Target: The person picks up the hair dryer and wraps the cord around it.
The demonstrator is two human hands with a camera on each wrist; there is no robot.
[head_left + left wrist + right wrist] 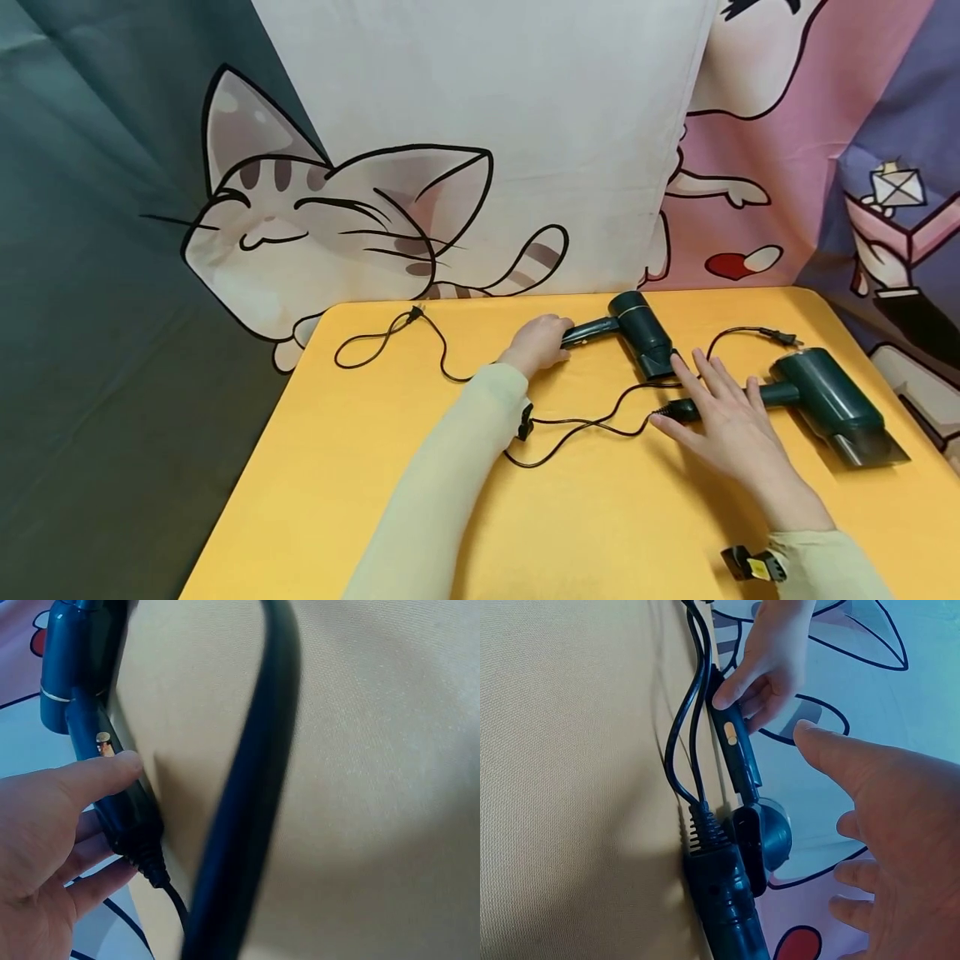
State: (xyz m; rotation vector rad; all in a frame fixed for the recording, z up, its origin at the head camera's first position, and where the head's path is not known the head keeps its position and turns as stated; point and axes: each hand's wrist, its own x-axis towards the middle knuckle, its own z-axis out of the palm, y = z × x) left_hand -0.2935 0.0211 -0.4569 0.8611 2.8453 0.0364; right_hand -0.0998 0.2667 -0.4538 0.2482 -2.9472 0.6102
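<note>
Two dark green hair dryers lie on a yellow table. My left hand (537, 343) holds the farther hair dryer (645, 333) by the cord end of its handle. In the left wrist view, the thumb rests along the handle (124, 802), near its switch, with fingers behind it. My right hand (731, 421) is spread with its fingers apart over the handle of the nearer hair dryer (836, 400), which has a wide, flat nozzle. In the right wrist view, that dryer's handle (724, 900) is beside the right hand (907, 840), outside its fingers.
A black cord (442, 354) loops left to a plug (415, 313) near the back edge. Another cord (588, 423) curls across the middle, and a second plug (780, 337) lies behind the nearer dryer. A cartoon-printed cloth (517, 100) hangs behind the yellow table (600, 533).
</note>
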